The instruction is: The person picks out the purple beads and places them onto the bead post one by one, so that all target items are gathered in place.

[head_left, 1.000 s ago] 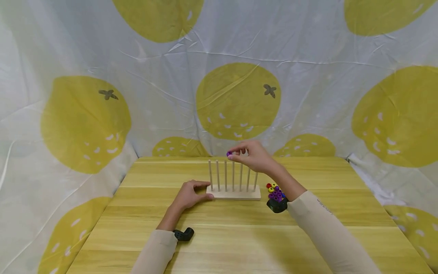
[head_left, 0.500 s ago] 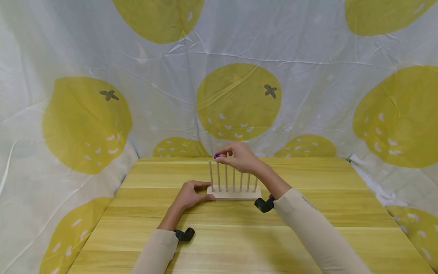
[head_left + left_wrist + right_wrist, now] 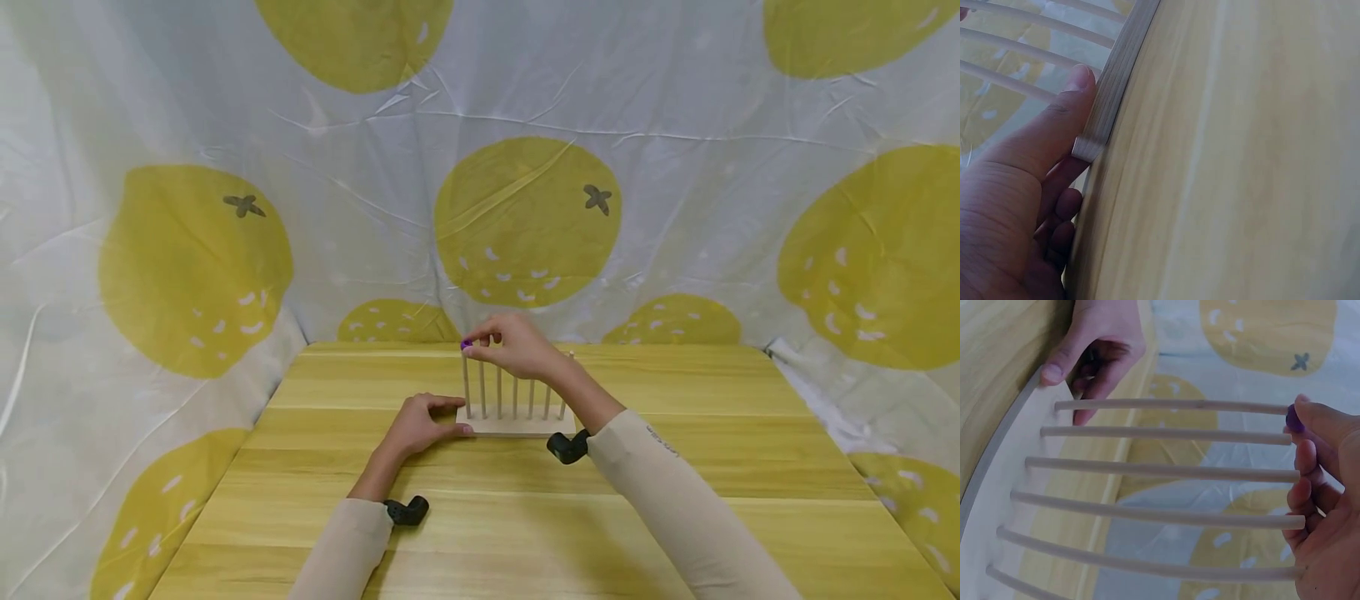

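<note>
Since the earlier head frames, the right hand (image 3: 517, 346) has travelled left across the frame, carrying a purple bead (image 3: 1295, 419) from above the middle of the peg row, past the second peg, to the top of the leftmost peg (image 3: 467, 383). With its forearm, the cluster of coloured beads right of the row has passed out of sight. Left hand and rack hold their places.

Nearest, at the bottom of the head view, beige sleeves (image 3: 667, 492) reach in from either side, each with a black device (image 3: 408, 511) at the wrist, over the wood-grained counter (image 3: 480, 517). Farther up, left of centre, the left hand (image 3: 415, 427) is clamped on the left end of the wooden rack (image 3: 517, 425), thumb on the near side and forefinger on the far side. Seven slim pegs stand upright in its base. Above them, the right hand's thumb and forefinger pinch the bead at the leftmost tip; how far it is threaded cannot be told. Behind everything hangs a pale curtain (image 3: 525, 100) printed with yellow fruit.
</note>
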`<action>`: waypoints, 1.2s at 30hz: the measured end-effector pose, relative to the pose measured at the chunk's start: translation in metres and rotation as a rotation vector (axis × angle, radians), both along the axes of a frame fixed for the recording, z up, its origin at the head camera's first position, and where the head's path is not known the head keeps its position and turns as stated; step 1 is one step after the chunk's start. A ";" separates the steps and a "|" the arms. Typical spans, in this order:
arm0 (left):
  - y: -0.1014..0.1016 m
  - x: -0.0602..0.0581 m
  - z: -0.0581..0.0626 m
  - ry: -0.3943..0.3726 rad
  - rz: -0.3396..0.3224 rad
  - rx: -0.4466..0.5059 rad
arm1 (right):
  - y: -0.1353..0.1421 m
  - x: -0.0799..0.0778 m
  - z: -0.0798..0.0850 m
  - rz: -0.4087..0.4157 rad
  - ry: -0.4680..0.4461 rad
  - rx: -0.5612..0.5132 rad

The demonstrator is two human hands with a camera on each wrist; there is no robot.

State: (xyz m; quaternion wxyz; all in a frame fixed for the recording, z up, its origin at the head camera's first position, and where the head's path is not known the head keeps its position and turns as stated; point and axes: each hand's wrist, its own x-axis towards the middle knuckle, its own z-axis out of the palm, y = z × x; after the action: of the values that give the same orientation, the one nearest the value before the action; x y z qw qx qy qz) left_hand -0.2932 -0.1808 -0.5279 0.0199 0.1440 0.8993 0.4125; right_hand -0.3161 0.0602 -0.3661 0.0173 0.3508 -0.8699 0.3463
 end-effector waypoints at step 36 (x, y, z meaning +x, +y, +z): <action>0.000 0.001 -0.001 -0.023 0.014 -0.004 | 0.022 0.006 0.002 -0.074 -0.052 -0.051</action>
State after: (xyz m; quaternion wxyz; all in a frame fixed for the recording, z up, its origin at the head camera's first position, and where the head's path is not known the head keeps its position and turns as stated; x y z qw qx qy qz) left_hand -0.2919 -0.1808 -0.5287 0.0277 0.1327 0.9007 0.4127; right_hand -0.3101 0.0820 -0.3641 0.0164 0.3088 -0.8733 0.3765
